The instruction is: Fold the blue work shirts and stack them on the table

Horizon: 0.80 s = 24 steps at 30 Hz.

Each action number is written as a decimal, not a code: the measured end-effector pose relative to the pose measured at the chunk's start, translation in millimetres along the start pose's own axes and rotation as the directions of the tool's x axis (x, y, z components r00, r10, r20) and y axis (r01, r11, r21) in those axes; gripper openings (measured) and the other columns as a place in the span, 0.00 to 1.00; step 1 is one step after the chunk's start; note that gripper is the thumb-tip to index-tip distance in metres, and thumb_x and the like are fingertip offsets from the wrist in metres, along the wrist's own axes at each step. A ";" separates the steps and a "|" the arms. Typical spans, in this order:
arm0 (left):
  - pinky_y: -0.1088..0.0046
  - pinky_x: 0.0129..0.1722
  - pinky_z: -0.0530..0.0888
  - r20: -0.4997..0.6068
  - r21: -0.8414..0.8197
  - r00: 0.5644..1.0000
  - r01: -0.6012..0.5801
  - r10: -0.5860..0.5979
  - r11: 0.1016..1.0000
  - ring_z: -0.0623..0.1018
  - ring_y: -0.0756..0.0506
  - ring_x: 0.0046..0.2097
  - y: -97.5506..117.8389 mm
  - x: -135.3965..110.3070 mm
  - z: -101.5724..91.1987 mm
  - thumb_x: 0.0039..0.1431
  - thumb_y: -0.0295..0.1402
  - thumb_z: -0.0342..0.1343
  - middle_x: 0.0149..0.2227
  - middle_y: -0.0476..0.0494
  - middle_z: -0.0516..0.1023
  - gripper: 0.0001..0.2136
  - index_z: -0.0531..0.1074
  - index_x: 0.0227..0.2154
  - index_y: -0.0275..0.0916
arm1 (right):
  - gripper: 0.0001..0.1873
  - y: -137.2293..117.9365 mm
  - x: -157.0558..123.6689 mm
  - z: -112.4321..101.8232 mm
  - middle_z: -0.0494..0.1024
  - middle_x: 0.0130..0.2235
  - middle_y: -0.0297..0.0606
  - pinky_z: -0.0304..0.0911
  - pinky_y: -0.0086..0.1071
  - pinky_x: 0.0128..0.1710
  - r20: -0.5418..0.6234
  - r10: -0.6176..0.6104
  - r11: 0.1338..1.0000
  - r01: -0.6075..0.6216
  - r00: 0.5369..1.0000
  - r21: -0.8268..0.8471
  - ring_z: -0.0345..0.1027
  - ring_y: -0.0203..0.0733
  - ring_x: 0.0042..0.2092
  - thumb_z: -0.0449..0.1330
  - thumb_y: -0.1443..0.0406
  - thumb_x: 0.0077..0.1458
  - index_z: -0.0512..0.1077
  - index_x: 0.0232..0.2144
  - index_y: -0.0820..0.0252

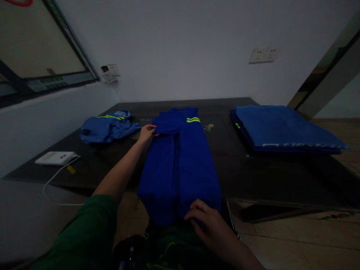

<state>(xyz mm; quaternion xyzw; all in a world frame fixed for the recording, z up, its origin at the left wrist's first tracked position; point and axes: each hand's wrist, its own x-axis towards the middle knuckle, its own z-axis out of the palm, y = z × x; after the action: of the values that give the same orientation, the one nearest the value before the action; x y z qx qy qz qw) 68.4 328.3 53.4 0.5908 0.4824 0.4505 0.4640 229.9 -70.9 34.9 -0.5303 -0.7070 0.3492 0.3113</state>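
A bright blue work jacket (194, 157) with yellow-green stripes lies lengthwise before me, its lower end hanging over the table's near edge. A sleeve is folded across its upper left part. My left hand (147, 132) has its fingers closed at the outer edge of that folded part. Down at the lower right hem, my right hand (206, 221), with a ring on one finger, is curled with thumb and fingers pinching the cloth. The fingertips of the right hand are partly hidden.
A crumpled blue garment (105, 127) lies on the left of the dark table (225, 180). Nearer me is a white power bank (54, 158) with a white cable (56, 174) dangling off the edge. Folded blue clothes (284, 127) are stacked at right. Behind stands a wall (180, 56).
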 end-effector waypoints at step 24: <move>0.74 0.32 0.74 0.525 0.298 0.849 -0.249 0.060 0.922 0.77 0.49 0.29 52.5 -222.5 -28.0 0.63 0.39 0.48 0.32 0.45 0.79 0.13 0.75 0.35 0.38 | 0.16 -14.6 23.9 -89.5 0.78 0.47 0.37 0.66 0.35 0.49 0.123 -0.151 0.989 0.149 0.981 0.021 0.72 0.40 0.48 0.51 0.59 0.64 0.75 0.48 0.52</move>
<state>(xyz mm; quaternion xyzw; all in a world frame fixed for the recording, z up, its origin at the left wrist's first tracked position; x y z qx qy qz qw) 20.3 106.1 90.7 0.7993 0.3669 0.2215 0.4212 288.9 -36.0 98.9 -0.4509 -0.7608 0.3614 0.2952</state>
